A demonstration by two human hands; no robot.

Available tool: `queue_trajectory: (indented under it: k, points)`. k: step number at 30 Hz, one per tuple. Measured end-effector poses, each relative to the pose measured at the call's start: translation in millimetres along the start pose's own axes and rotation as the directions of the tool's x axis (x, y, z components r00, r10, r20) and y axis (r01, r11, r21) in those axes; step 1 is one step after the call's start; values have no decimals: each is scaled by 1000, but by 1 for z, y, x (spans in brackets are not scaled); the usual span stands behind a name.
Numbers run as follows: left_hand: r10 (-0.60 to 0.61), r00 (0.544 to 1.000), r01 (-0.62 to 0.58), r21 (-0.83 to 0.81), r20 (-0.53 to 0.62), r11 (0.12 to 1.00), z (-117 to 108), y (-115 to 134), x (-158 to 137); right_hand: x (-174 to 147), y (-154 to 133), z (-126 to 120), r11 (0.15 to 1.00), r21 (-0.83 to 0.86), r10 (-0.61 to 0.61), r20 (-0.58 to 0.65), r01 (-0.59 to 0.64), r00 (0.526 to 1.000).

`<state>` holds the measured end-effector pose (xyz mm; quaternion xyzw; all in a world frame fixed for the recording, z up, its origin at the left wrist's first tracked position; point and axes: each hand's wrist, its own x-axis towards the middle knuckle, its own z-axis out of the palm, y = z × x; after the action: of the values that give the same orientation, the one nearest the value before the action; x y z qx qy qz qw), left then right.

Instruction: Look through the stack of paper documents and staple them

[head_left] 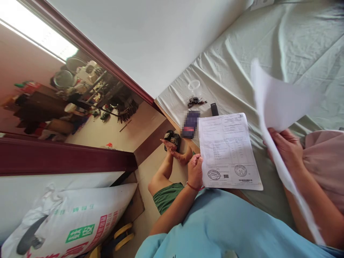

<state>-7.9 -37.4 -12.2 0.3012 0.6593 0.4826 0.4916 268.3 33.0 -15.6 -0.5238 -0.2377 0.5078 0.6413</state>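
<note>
My left hand (195, 171), with a thin red band at the wrist, pinches the left edge of a printed document (228, 150). The document carries rows of small print, two oval or round stamps and a barcode near its lower edge. My right hand (286, 147) grips white sheets (279, 96) that curl upward, their upper part smeared by motion; how many sheets there are I cannot tell. Beyond the document lie a small black object (214, 109), a bunch of keys (197, 102), a clear plastic cup (194, 86) and a pixelated dark item (191, 122).
A pale green sheet (231, 68) covers the bed under these things. Black sandals (172, 139) rest on the floor near crossed feet. At lower left stands a white printed sack (70, 222). A doorway shows a cluttered room, and a pinkish cloth (325, 154) lies at right.
</note>
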Motion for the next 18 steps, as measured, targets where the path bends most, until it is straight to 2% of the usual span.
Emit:
queue_trajectory:
  k: [1, 3, 5, 7, 9, 12, 18]
  points:
    - [0, 1000, 0, -8, 6, 1000, -1, -1, 0, -4, -1, 2, 999, -39, -2, -7, 1, 1000]
    - [-8, 1000, 8, -31, 13, 999, -2, -3, 2, -8, 0, 4, 966, -256, -34, 54, 47, 998]
    - [-1, 1000, 1, -12, 9, 1000, -4, -7, 4, -8, 3, 3, 841, -524, -78, 133, 137, 988]
    - [24, 1000, -24, 31, -17, 999, -6, -11, 6, -5, 5, 1, 703, -683, -108, 173, 198, 979]
    - [34, 999, -32, 35, -40, 999, -6, -14, 7, -3, 6, 0, 634, -744, -125, 173, 213, 977]
    - [10, 999, -11, -16, -42, 1000, -5, -16, 7, -2, 6, -1, 586, -778, -131, 185, 226, 974]
    - [-35, 999, 34, -110, -13, 993, -4, -17, 6, -6, 6, 3, 587, -767, -119, 234, 259, 965]
